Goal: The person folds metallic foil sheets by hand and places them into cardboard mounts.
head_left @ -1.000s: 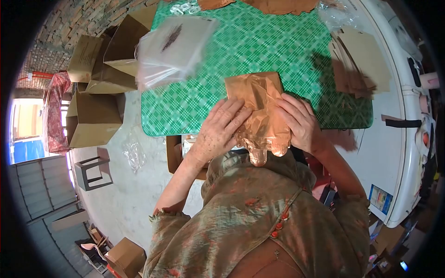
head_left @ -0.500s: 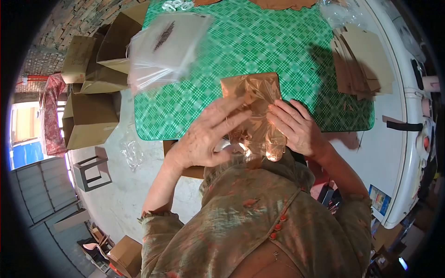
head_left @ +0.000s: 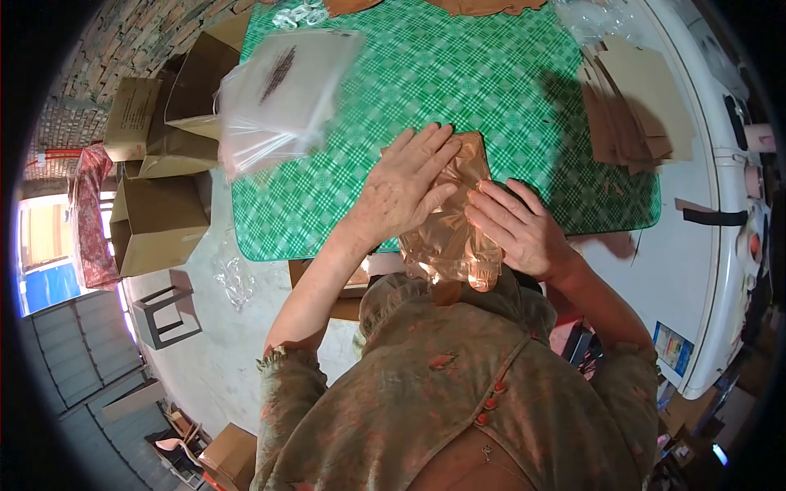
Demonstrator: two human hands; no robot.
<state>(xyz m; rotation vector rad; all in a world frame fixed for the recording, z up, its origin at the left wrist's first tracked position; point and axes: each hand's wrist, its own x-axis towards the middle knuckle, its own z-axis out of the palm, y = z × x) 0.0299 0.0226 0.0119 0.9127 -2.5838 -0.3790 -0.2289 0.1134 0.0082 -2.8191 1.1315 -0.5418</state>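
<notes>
A brown item in a clear plastic bag (head_left: pixel 453 233) lies at the near edge of the green checked table (head_left: pixel 458 74). My left hand (head_left: pixel 404 185) lies flat on the bag's upper left part, fingers spread and pointing to the far side. The fingertips of my right hand (head_left: pixel 516 229) press on the bag's right side. The bag's lower end hangs over the table edge against my body.
A stack of clear plastic bags (head_left: pixel 274 86) overhangs the table's left corner. Flat brown cardboard pieces (head_left: pixel 634 102) lie at the right on a white surface (head_left: pixel 696 245). Open cardboard boxes (head_left: pixel 155 213) stand on the floor to the left, with a small stool (head_left: pixel 164 315) nearby.
My left hand rose off the bag's lower left side, then came down flat further up on it. My right hand stayed on the right side.
</notes>
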